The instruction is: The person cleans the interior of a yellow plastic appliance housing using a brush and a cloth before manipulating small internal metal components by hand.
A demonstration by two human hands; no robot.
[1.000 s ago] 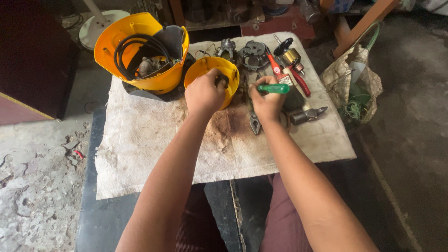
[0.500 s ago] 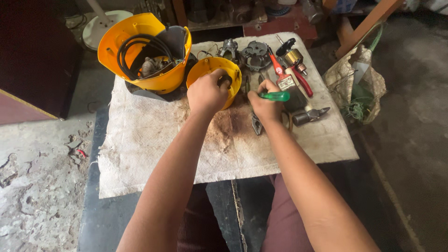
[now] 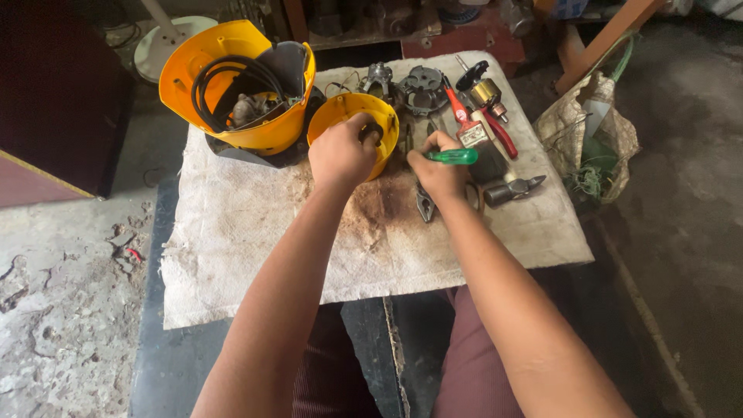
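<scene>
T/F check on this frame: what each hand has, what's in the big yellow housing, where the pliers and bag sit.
1. The right hand holds a green-handled screwdriver. True.
2. The left hand lies flat on the cloth. False: it grips the small yellow cup-shaped part.
3. The large yellow housing holds a coiled black cable. True.
4. The red-handled pliers are in the left hand. False: they lie on the cloth, beyond the right hand.
5. A bag sits on the floor to the right. True.

Screwdriver (image 3: 455, 157) shaft hidden behind fist
</scene>
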